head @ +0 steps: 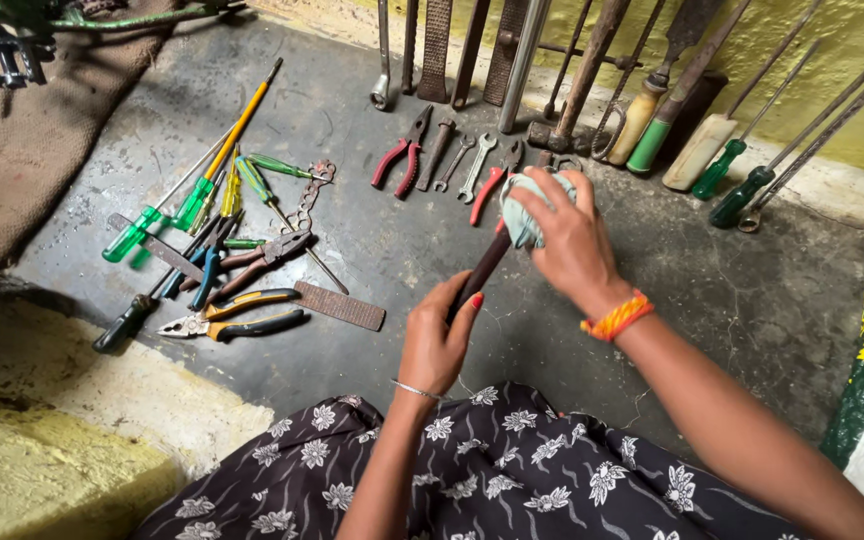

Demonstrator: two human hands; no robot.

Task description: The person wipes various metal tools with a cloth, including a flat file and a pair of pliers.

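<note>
Left hand [437, 340] grips the dark tool [482, 270] by its handle; right hand [572, 240] pinches the rag [524, 215] around its upper end (hold steady, wipe full length).

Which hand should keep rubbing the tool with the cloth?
The right hand, probably: it already has the pale cloth wrapped over the tool's top end. The left hand grips the dark handle lower down, steadying it.

floral dark skirt [512, 470] — orange thread bracelet [616, 317], silver bangle [415, 390]
</note>
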